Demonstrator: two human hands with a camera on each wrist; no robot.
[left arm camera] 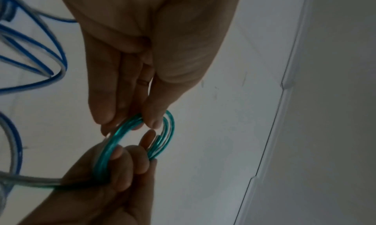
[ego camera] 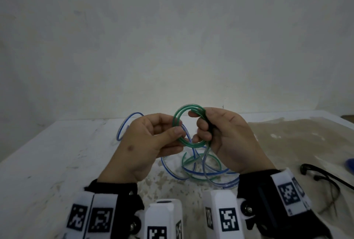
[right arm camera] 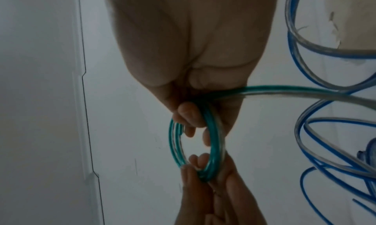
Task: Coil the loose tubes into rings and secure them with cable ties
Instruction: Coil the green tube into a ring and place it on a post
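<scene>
A green tube is wound into a small ring (ego camera: 177, 118) of several turns, held up above the table between both hands. My left hand (ego camera: 177, 130) pinches the ring's left side between thumb and fingers; the left wrist view shows this pinch on the ring (left arm camera: 170, 132). My right hand (ego camera: 201, 127) has its fingers curled through the ring's right side and grips it, as the right wrist view shows (right arm camera: 173, 141). The green tube's loose tail (right arm camera: 284, 92) runs from the right hand down to the table. A blue tube (ego camera: 122, 127) lies in loose loops under the hands.
Black cable ties (ego camera: 325, 174) lie on the table at the right, beside thin wires. A blue object (ego camera: 349, 164) shows at the right edge. The white, stained table (ego camera: 57, 152) ends at a pale wall behind.
</scene>
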